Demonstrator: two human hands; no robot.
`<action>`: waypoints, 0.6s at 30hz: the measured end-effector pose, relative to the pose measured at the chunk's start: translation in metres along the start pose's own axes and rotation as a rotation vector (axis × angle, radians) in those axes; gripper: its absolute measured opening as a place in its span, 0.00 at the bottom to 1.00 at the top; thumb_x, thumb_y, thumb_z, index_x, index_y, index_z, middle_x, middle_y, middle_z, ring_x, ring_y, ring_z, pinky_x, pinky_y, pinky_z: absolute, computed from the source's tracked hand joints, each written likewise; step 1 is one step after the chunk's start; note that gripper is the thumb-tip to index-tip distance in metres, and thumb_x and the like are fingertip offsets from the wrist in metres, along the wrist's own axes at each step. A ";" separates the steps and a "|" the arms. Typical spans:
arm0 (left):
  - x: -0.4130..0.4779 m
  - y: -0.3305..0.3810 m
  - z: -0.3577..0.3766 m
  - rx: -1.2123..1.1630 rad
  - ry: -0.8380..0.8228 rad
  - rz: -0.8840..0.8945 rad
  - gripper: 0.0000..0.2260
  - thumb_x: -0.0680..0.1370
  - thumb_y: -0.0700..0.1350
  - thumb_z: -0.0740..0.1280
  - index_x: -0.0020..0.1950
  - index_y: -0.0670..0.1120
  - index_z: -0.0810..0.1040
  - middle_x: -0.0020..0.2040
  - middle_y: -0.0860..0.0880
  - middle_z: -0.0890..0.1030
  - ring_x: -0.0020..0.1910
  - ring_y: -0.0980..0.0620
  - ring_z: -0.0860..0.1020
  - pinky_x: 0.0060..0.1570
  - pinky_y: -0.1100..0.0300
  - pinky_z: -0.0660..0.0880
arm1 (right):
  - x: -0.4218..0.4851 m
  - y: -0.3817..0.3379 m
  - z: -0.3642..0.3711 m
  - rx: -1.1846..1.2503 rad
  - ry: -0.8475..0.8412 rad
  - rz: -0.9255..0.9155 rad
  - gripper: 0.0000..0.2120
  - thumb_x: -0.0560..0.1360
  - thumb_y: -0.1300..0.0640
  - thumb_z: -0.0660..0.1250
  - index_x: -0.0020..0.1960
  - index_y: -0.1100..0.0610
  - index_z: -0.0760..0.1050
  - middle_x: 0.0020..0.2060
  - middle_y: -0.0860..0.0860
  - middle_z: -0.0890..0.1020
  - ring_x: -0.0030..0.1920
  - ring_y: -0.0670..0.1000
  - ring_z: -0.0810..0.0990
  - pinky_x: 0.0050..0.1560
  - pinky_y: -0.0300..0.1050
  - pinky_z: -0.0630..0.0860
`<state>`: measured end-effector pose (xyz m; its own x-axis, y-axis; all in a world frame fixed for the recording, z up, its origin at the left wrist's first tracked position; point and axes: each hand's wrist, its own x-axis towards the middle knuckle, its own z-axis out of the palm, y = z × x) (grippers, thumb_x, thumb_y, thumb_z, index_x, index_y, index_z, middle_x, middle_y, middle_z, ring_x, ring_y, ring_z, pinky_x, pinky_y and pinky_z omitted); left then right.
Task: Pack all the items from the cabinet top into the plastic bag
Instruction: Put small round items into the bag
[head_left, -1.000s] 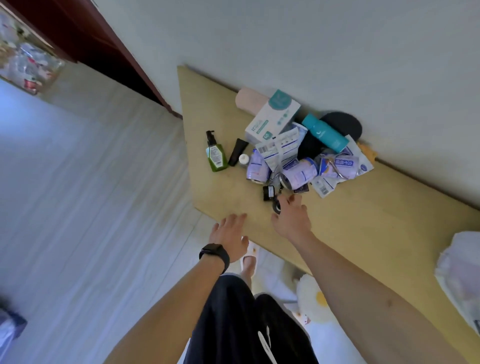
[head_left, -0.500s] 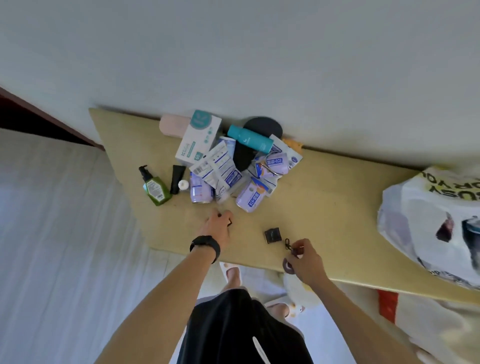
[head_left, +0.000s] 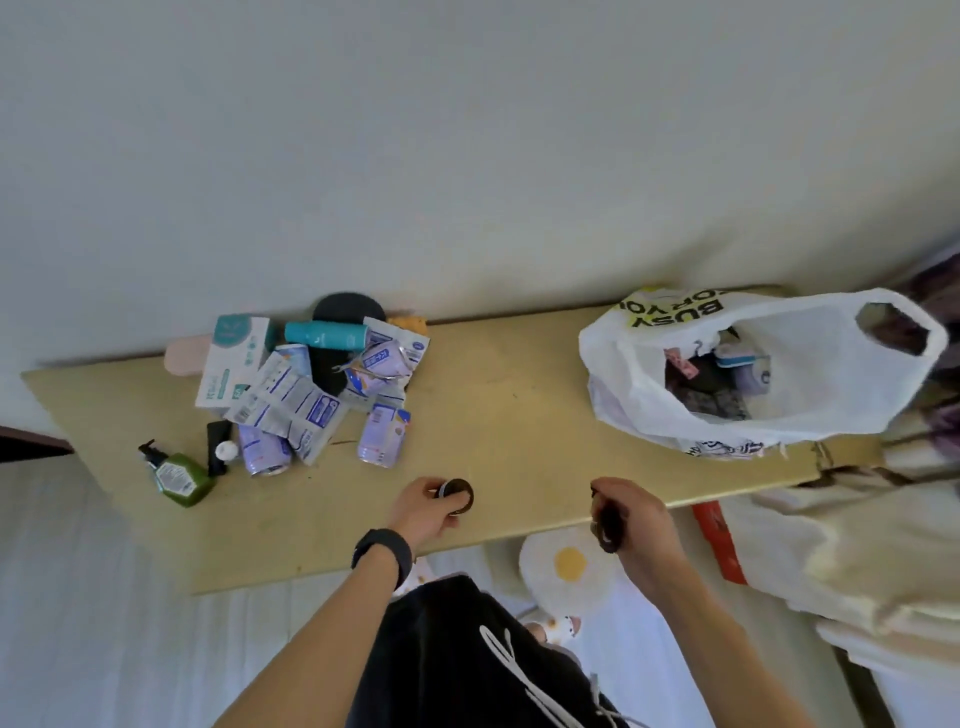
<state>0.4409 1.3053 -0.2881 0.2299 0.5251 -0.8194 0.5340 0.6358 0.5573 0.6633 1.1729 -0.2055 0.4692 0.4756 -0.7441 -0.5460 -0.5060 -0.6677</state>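
Head view: our left hand (head_left: 423, 512) pinches a small round dark disc (head_left: 460, 493); our right hand (head_left: 636, 519) clutches dark loops (head_left: 607, 527), perhaps hair ties; white plastic bag (head_left: 831, 374) at two o'clock.

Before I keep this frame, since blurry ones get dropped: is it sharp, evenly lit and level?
Head view: tilted, so the cabinet top slants up rightward; light soft and even, shadows faint; small print on the boxes unreadable; the dark thing in the right hand is smeared; the plastic bag is bright, its lettering legible.
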 end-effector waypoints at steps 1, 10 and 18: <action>-0.005 0.012 0.015 -0.025 -0.029 0.003 0.16 0.75 0.44 0.73 0.60 0.43 0.75 0.48 0.46 0.83 0.35 0.52 0.82 0.35 0.60 0.74 | -0.009 -0.009 -0.014 0.094 -0.003 -0.019 0.11 0.74 0.63 0.67 0.33 0.59 0.73 0.28 0.55 0.71 0.30 0.54 0.68 0.35 0.47 0.64; -0.043 0.080 0.137 -0.018 -0.220 0.081 0.15 0.76 0.47 0.73 0.60 0.45 0.77 0.51 0.44 0.85 0.44 0.48 0.84 0.47 0.55 0.77 | -0.053 -0.021 -0.123 0.424 -0.080 0.149 0.28 0.76 0.33 0.60 0.60 0.55 0.79 0.54 0.58 0.84 0.21 0.46 0.58 0.36 0.47 0.77; -0.085 0.122 0.188 0.182 -0.285 0.248 0.14 0.75 0.47 0.73 0.59 0.48 0.78 0.50 0.47 0.85 0.43 0.50 0.85 0.49 0.54 0.79 | -0.041 -0.023 -0.136 0.886 -0.309 0.139 0.12 0.76 0.53 0.66 0.38 0.58 0.71 0.25 0.47 0.65 0.19 0.44 0.59 0.28 0.37 0.67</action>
<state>0.6397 1.2315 -0.1756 0.5724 0.4557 -0.6817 0.5634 0.3855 0.7307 0.7510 1.0674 -0.1623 0.2252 0.6856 -0.6922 -0.9708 0.0978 -0.2190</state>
